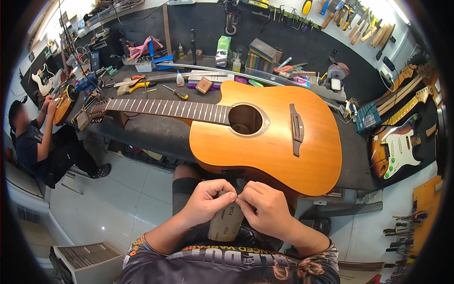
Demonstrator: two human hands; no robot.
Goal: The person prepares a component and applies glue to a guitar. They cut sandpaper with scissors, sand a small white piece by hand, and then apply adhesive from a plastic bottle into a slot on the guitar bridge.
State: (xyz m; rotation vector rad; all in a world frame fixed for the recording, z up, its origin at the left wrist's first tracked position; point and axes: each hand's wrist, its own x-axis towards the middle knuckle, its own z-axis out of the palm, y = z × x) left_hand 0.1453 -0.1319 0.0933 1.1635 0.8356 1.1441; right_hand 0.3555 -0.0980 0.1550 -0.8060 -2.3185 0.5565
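Above my lap I hold a grey-beige piece of sandpaper (224, 226) with printing on its back, its lower part hanging down. My left hand (207, 202) is closed on its upper left edge. The fingertips of my right hand (266, 206) are pinched together at its upper right corner, meeting the left fingertips; what lies right between them is hidden. Just beyond my hands, an acoustic guitar (279, 161) lies face up on the dark bench, without strings. Its fretted neck (165, 108) points left, and its dark bridge (296, 130) is on the right. Neither hand touches it.
Behind the guitar are a yellow-handled screwdriver (176, 92), a wooden block (204, 85), a long metal ruler (203, 74) and a green-white box (222, 51). An electric guitar (397, 149) stands at right. On the left, another person (35, 142) works on a wooden guitar body (62, 108).
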